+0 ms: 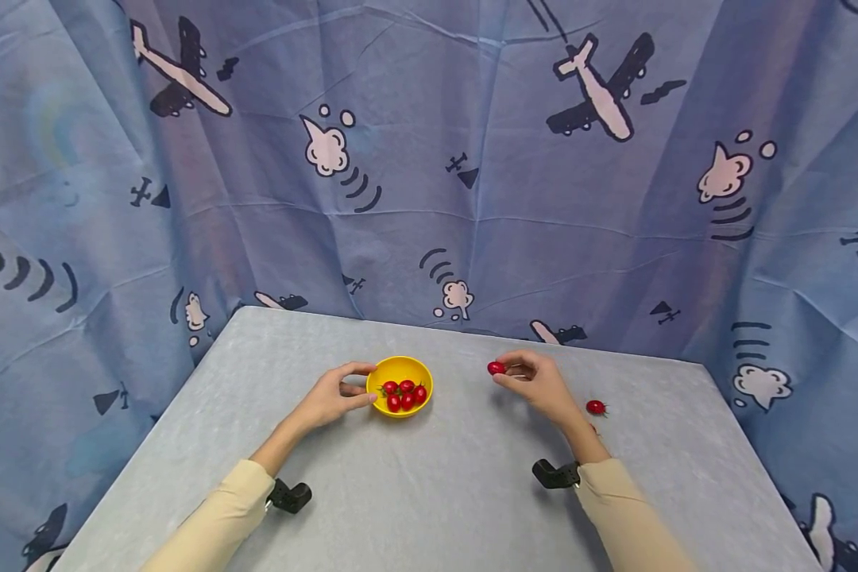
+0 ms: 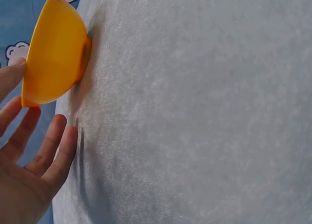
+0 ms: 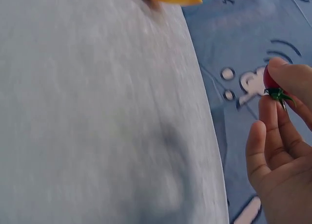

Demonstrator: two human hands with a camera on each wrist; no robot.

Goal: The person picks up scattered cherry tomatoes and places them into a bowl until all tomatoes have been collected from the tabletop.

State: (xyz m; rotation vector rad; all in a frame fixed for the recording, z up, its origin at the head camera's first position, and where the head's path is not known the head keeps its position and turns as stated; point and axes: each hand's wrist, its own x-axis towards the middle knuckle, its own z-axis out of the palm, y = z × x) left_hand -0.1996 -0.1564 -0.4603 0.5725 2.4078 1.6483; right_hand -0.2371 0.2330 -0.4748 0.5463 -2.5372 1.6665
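A yellow bowl stands on the table, several cherry tomatoes lying inside it. My left hand holds the bowl at its left side, thumb and fingertips at the rim. From the left wrist view, the bowl shows side-on, and the lower fingers of the left hand spread away from it. Right of the bowl, my right hand pinches one red cherry tomato above the table. Its green stem end hangs below the thumb in the right wrist view.
Another cherry tomato lies on the table right of the right forearm, and a bit of green stem peeks out beside that wrist. Behind the grey table hangs a blue curtain printed with airplanes.
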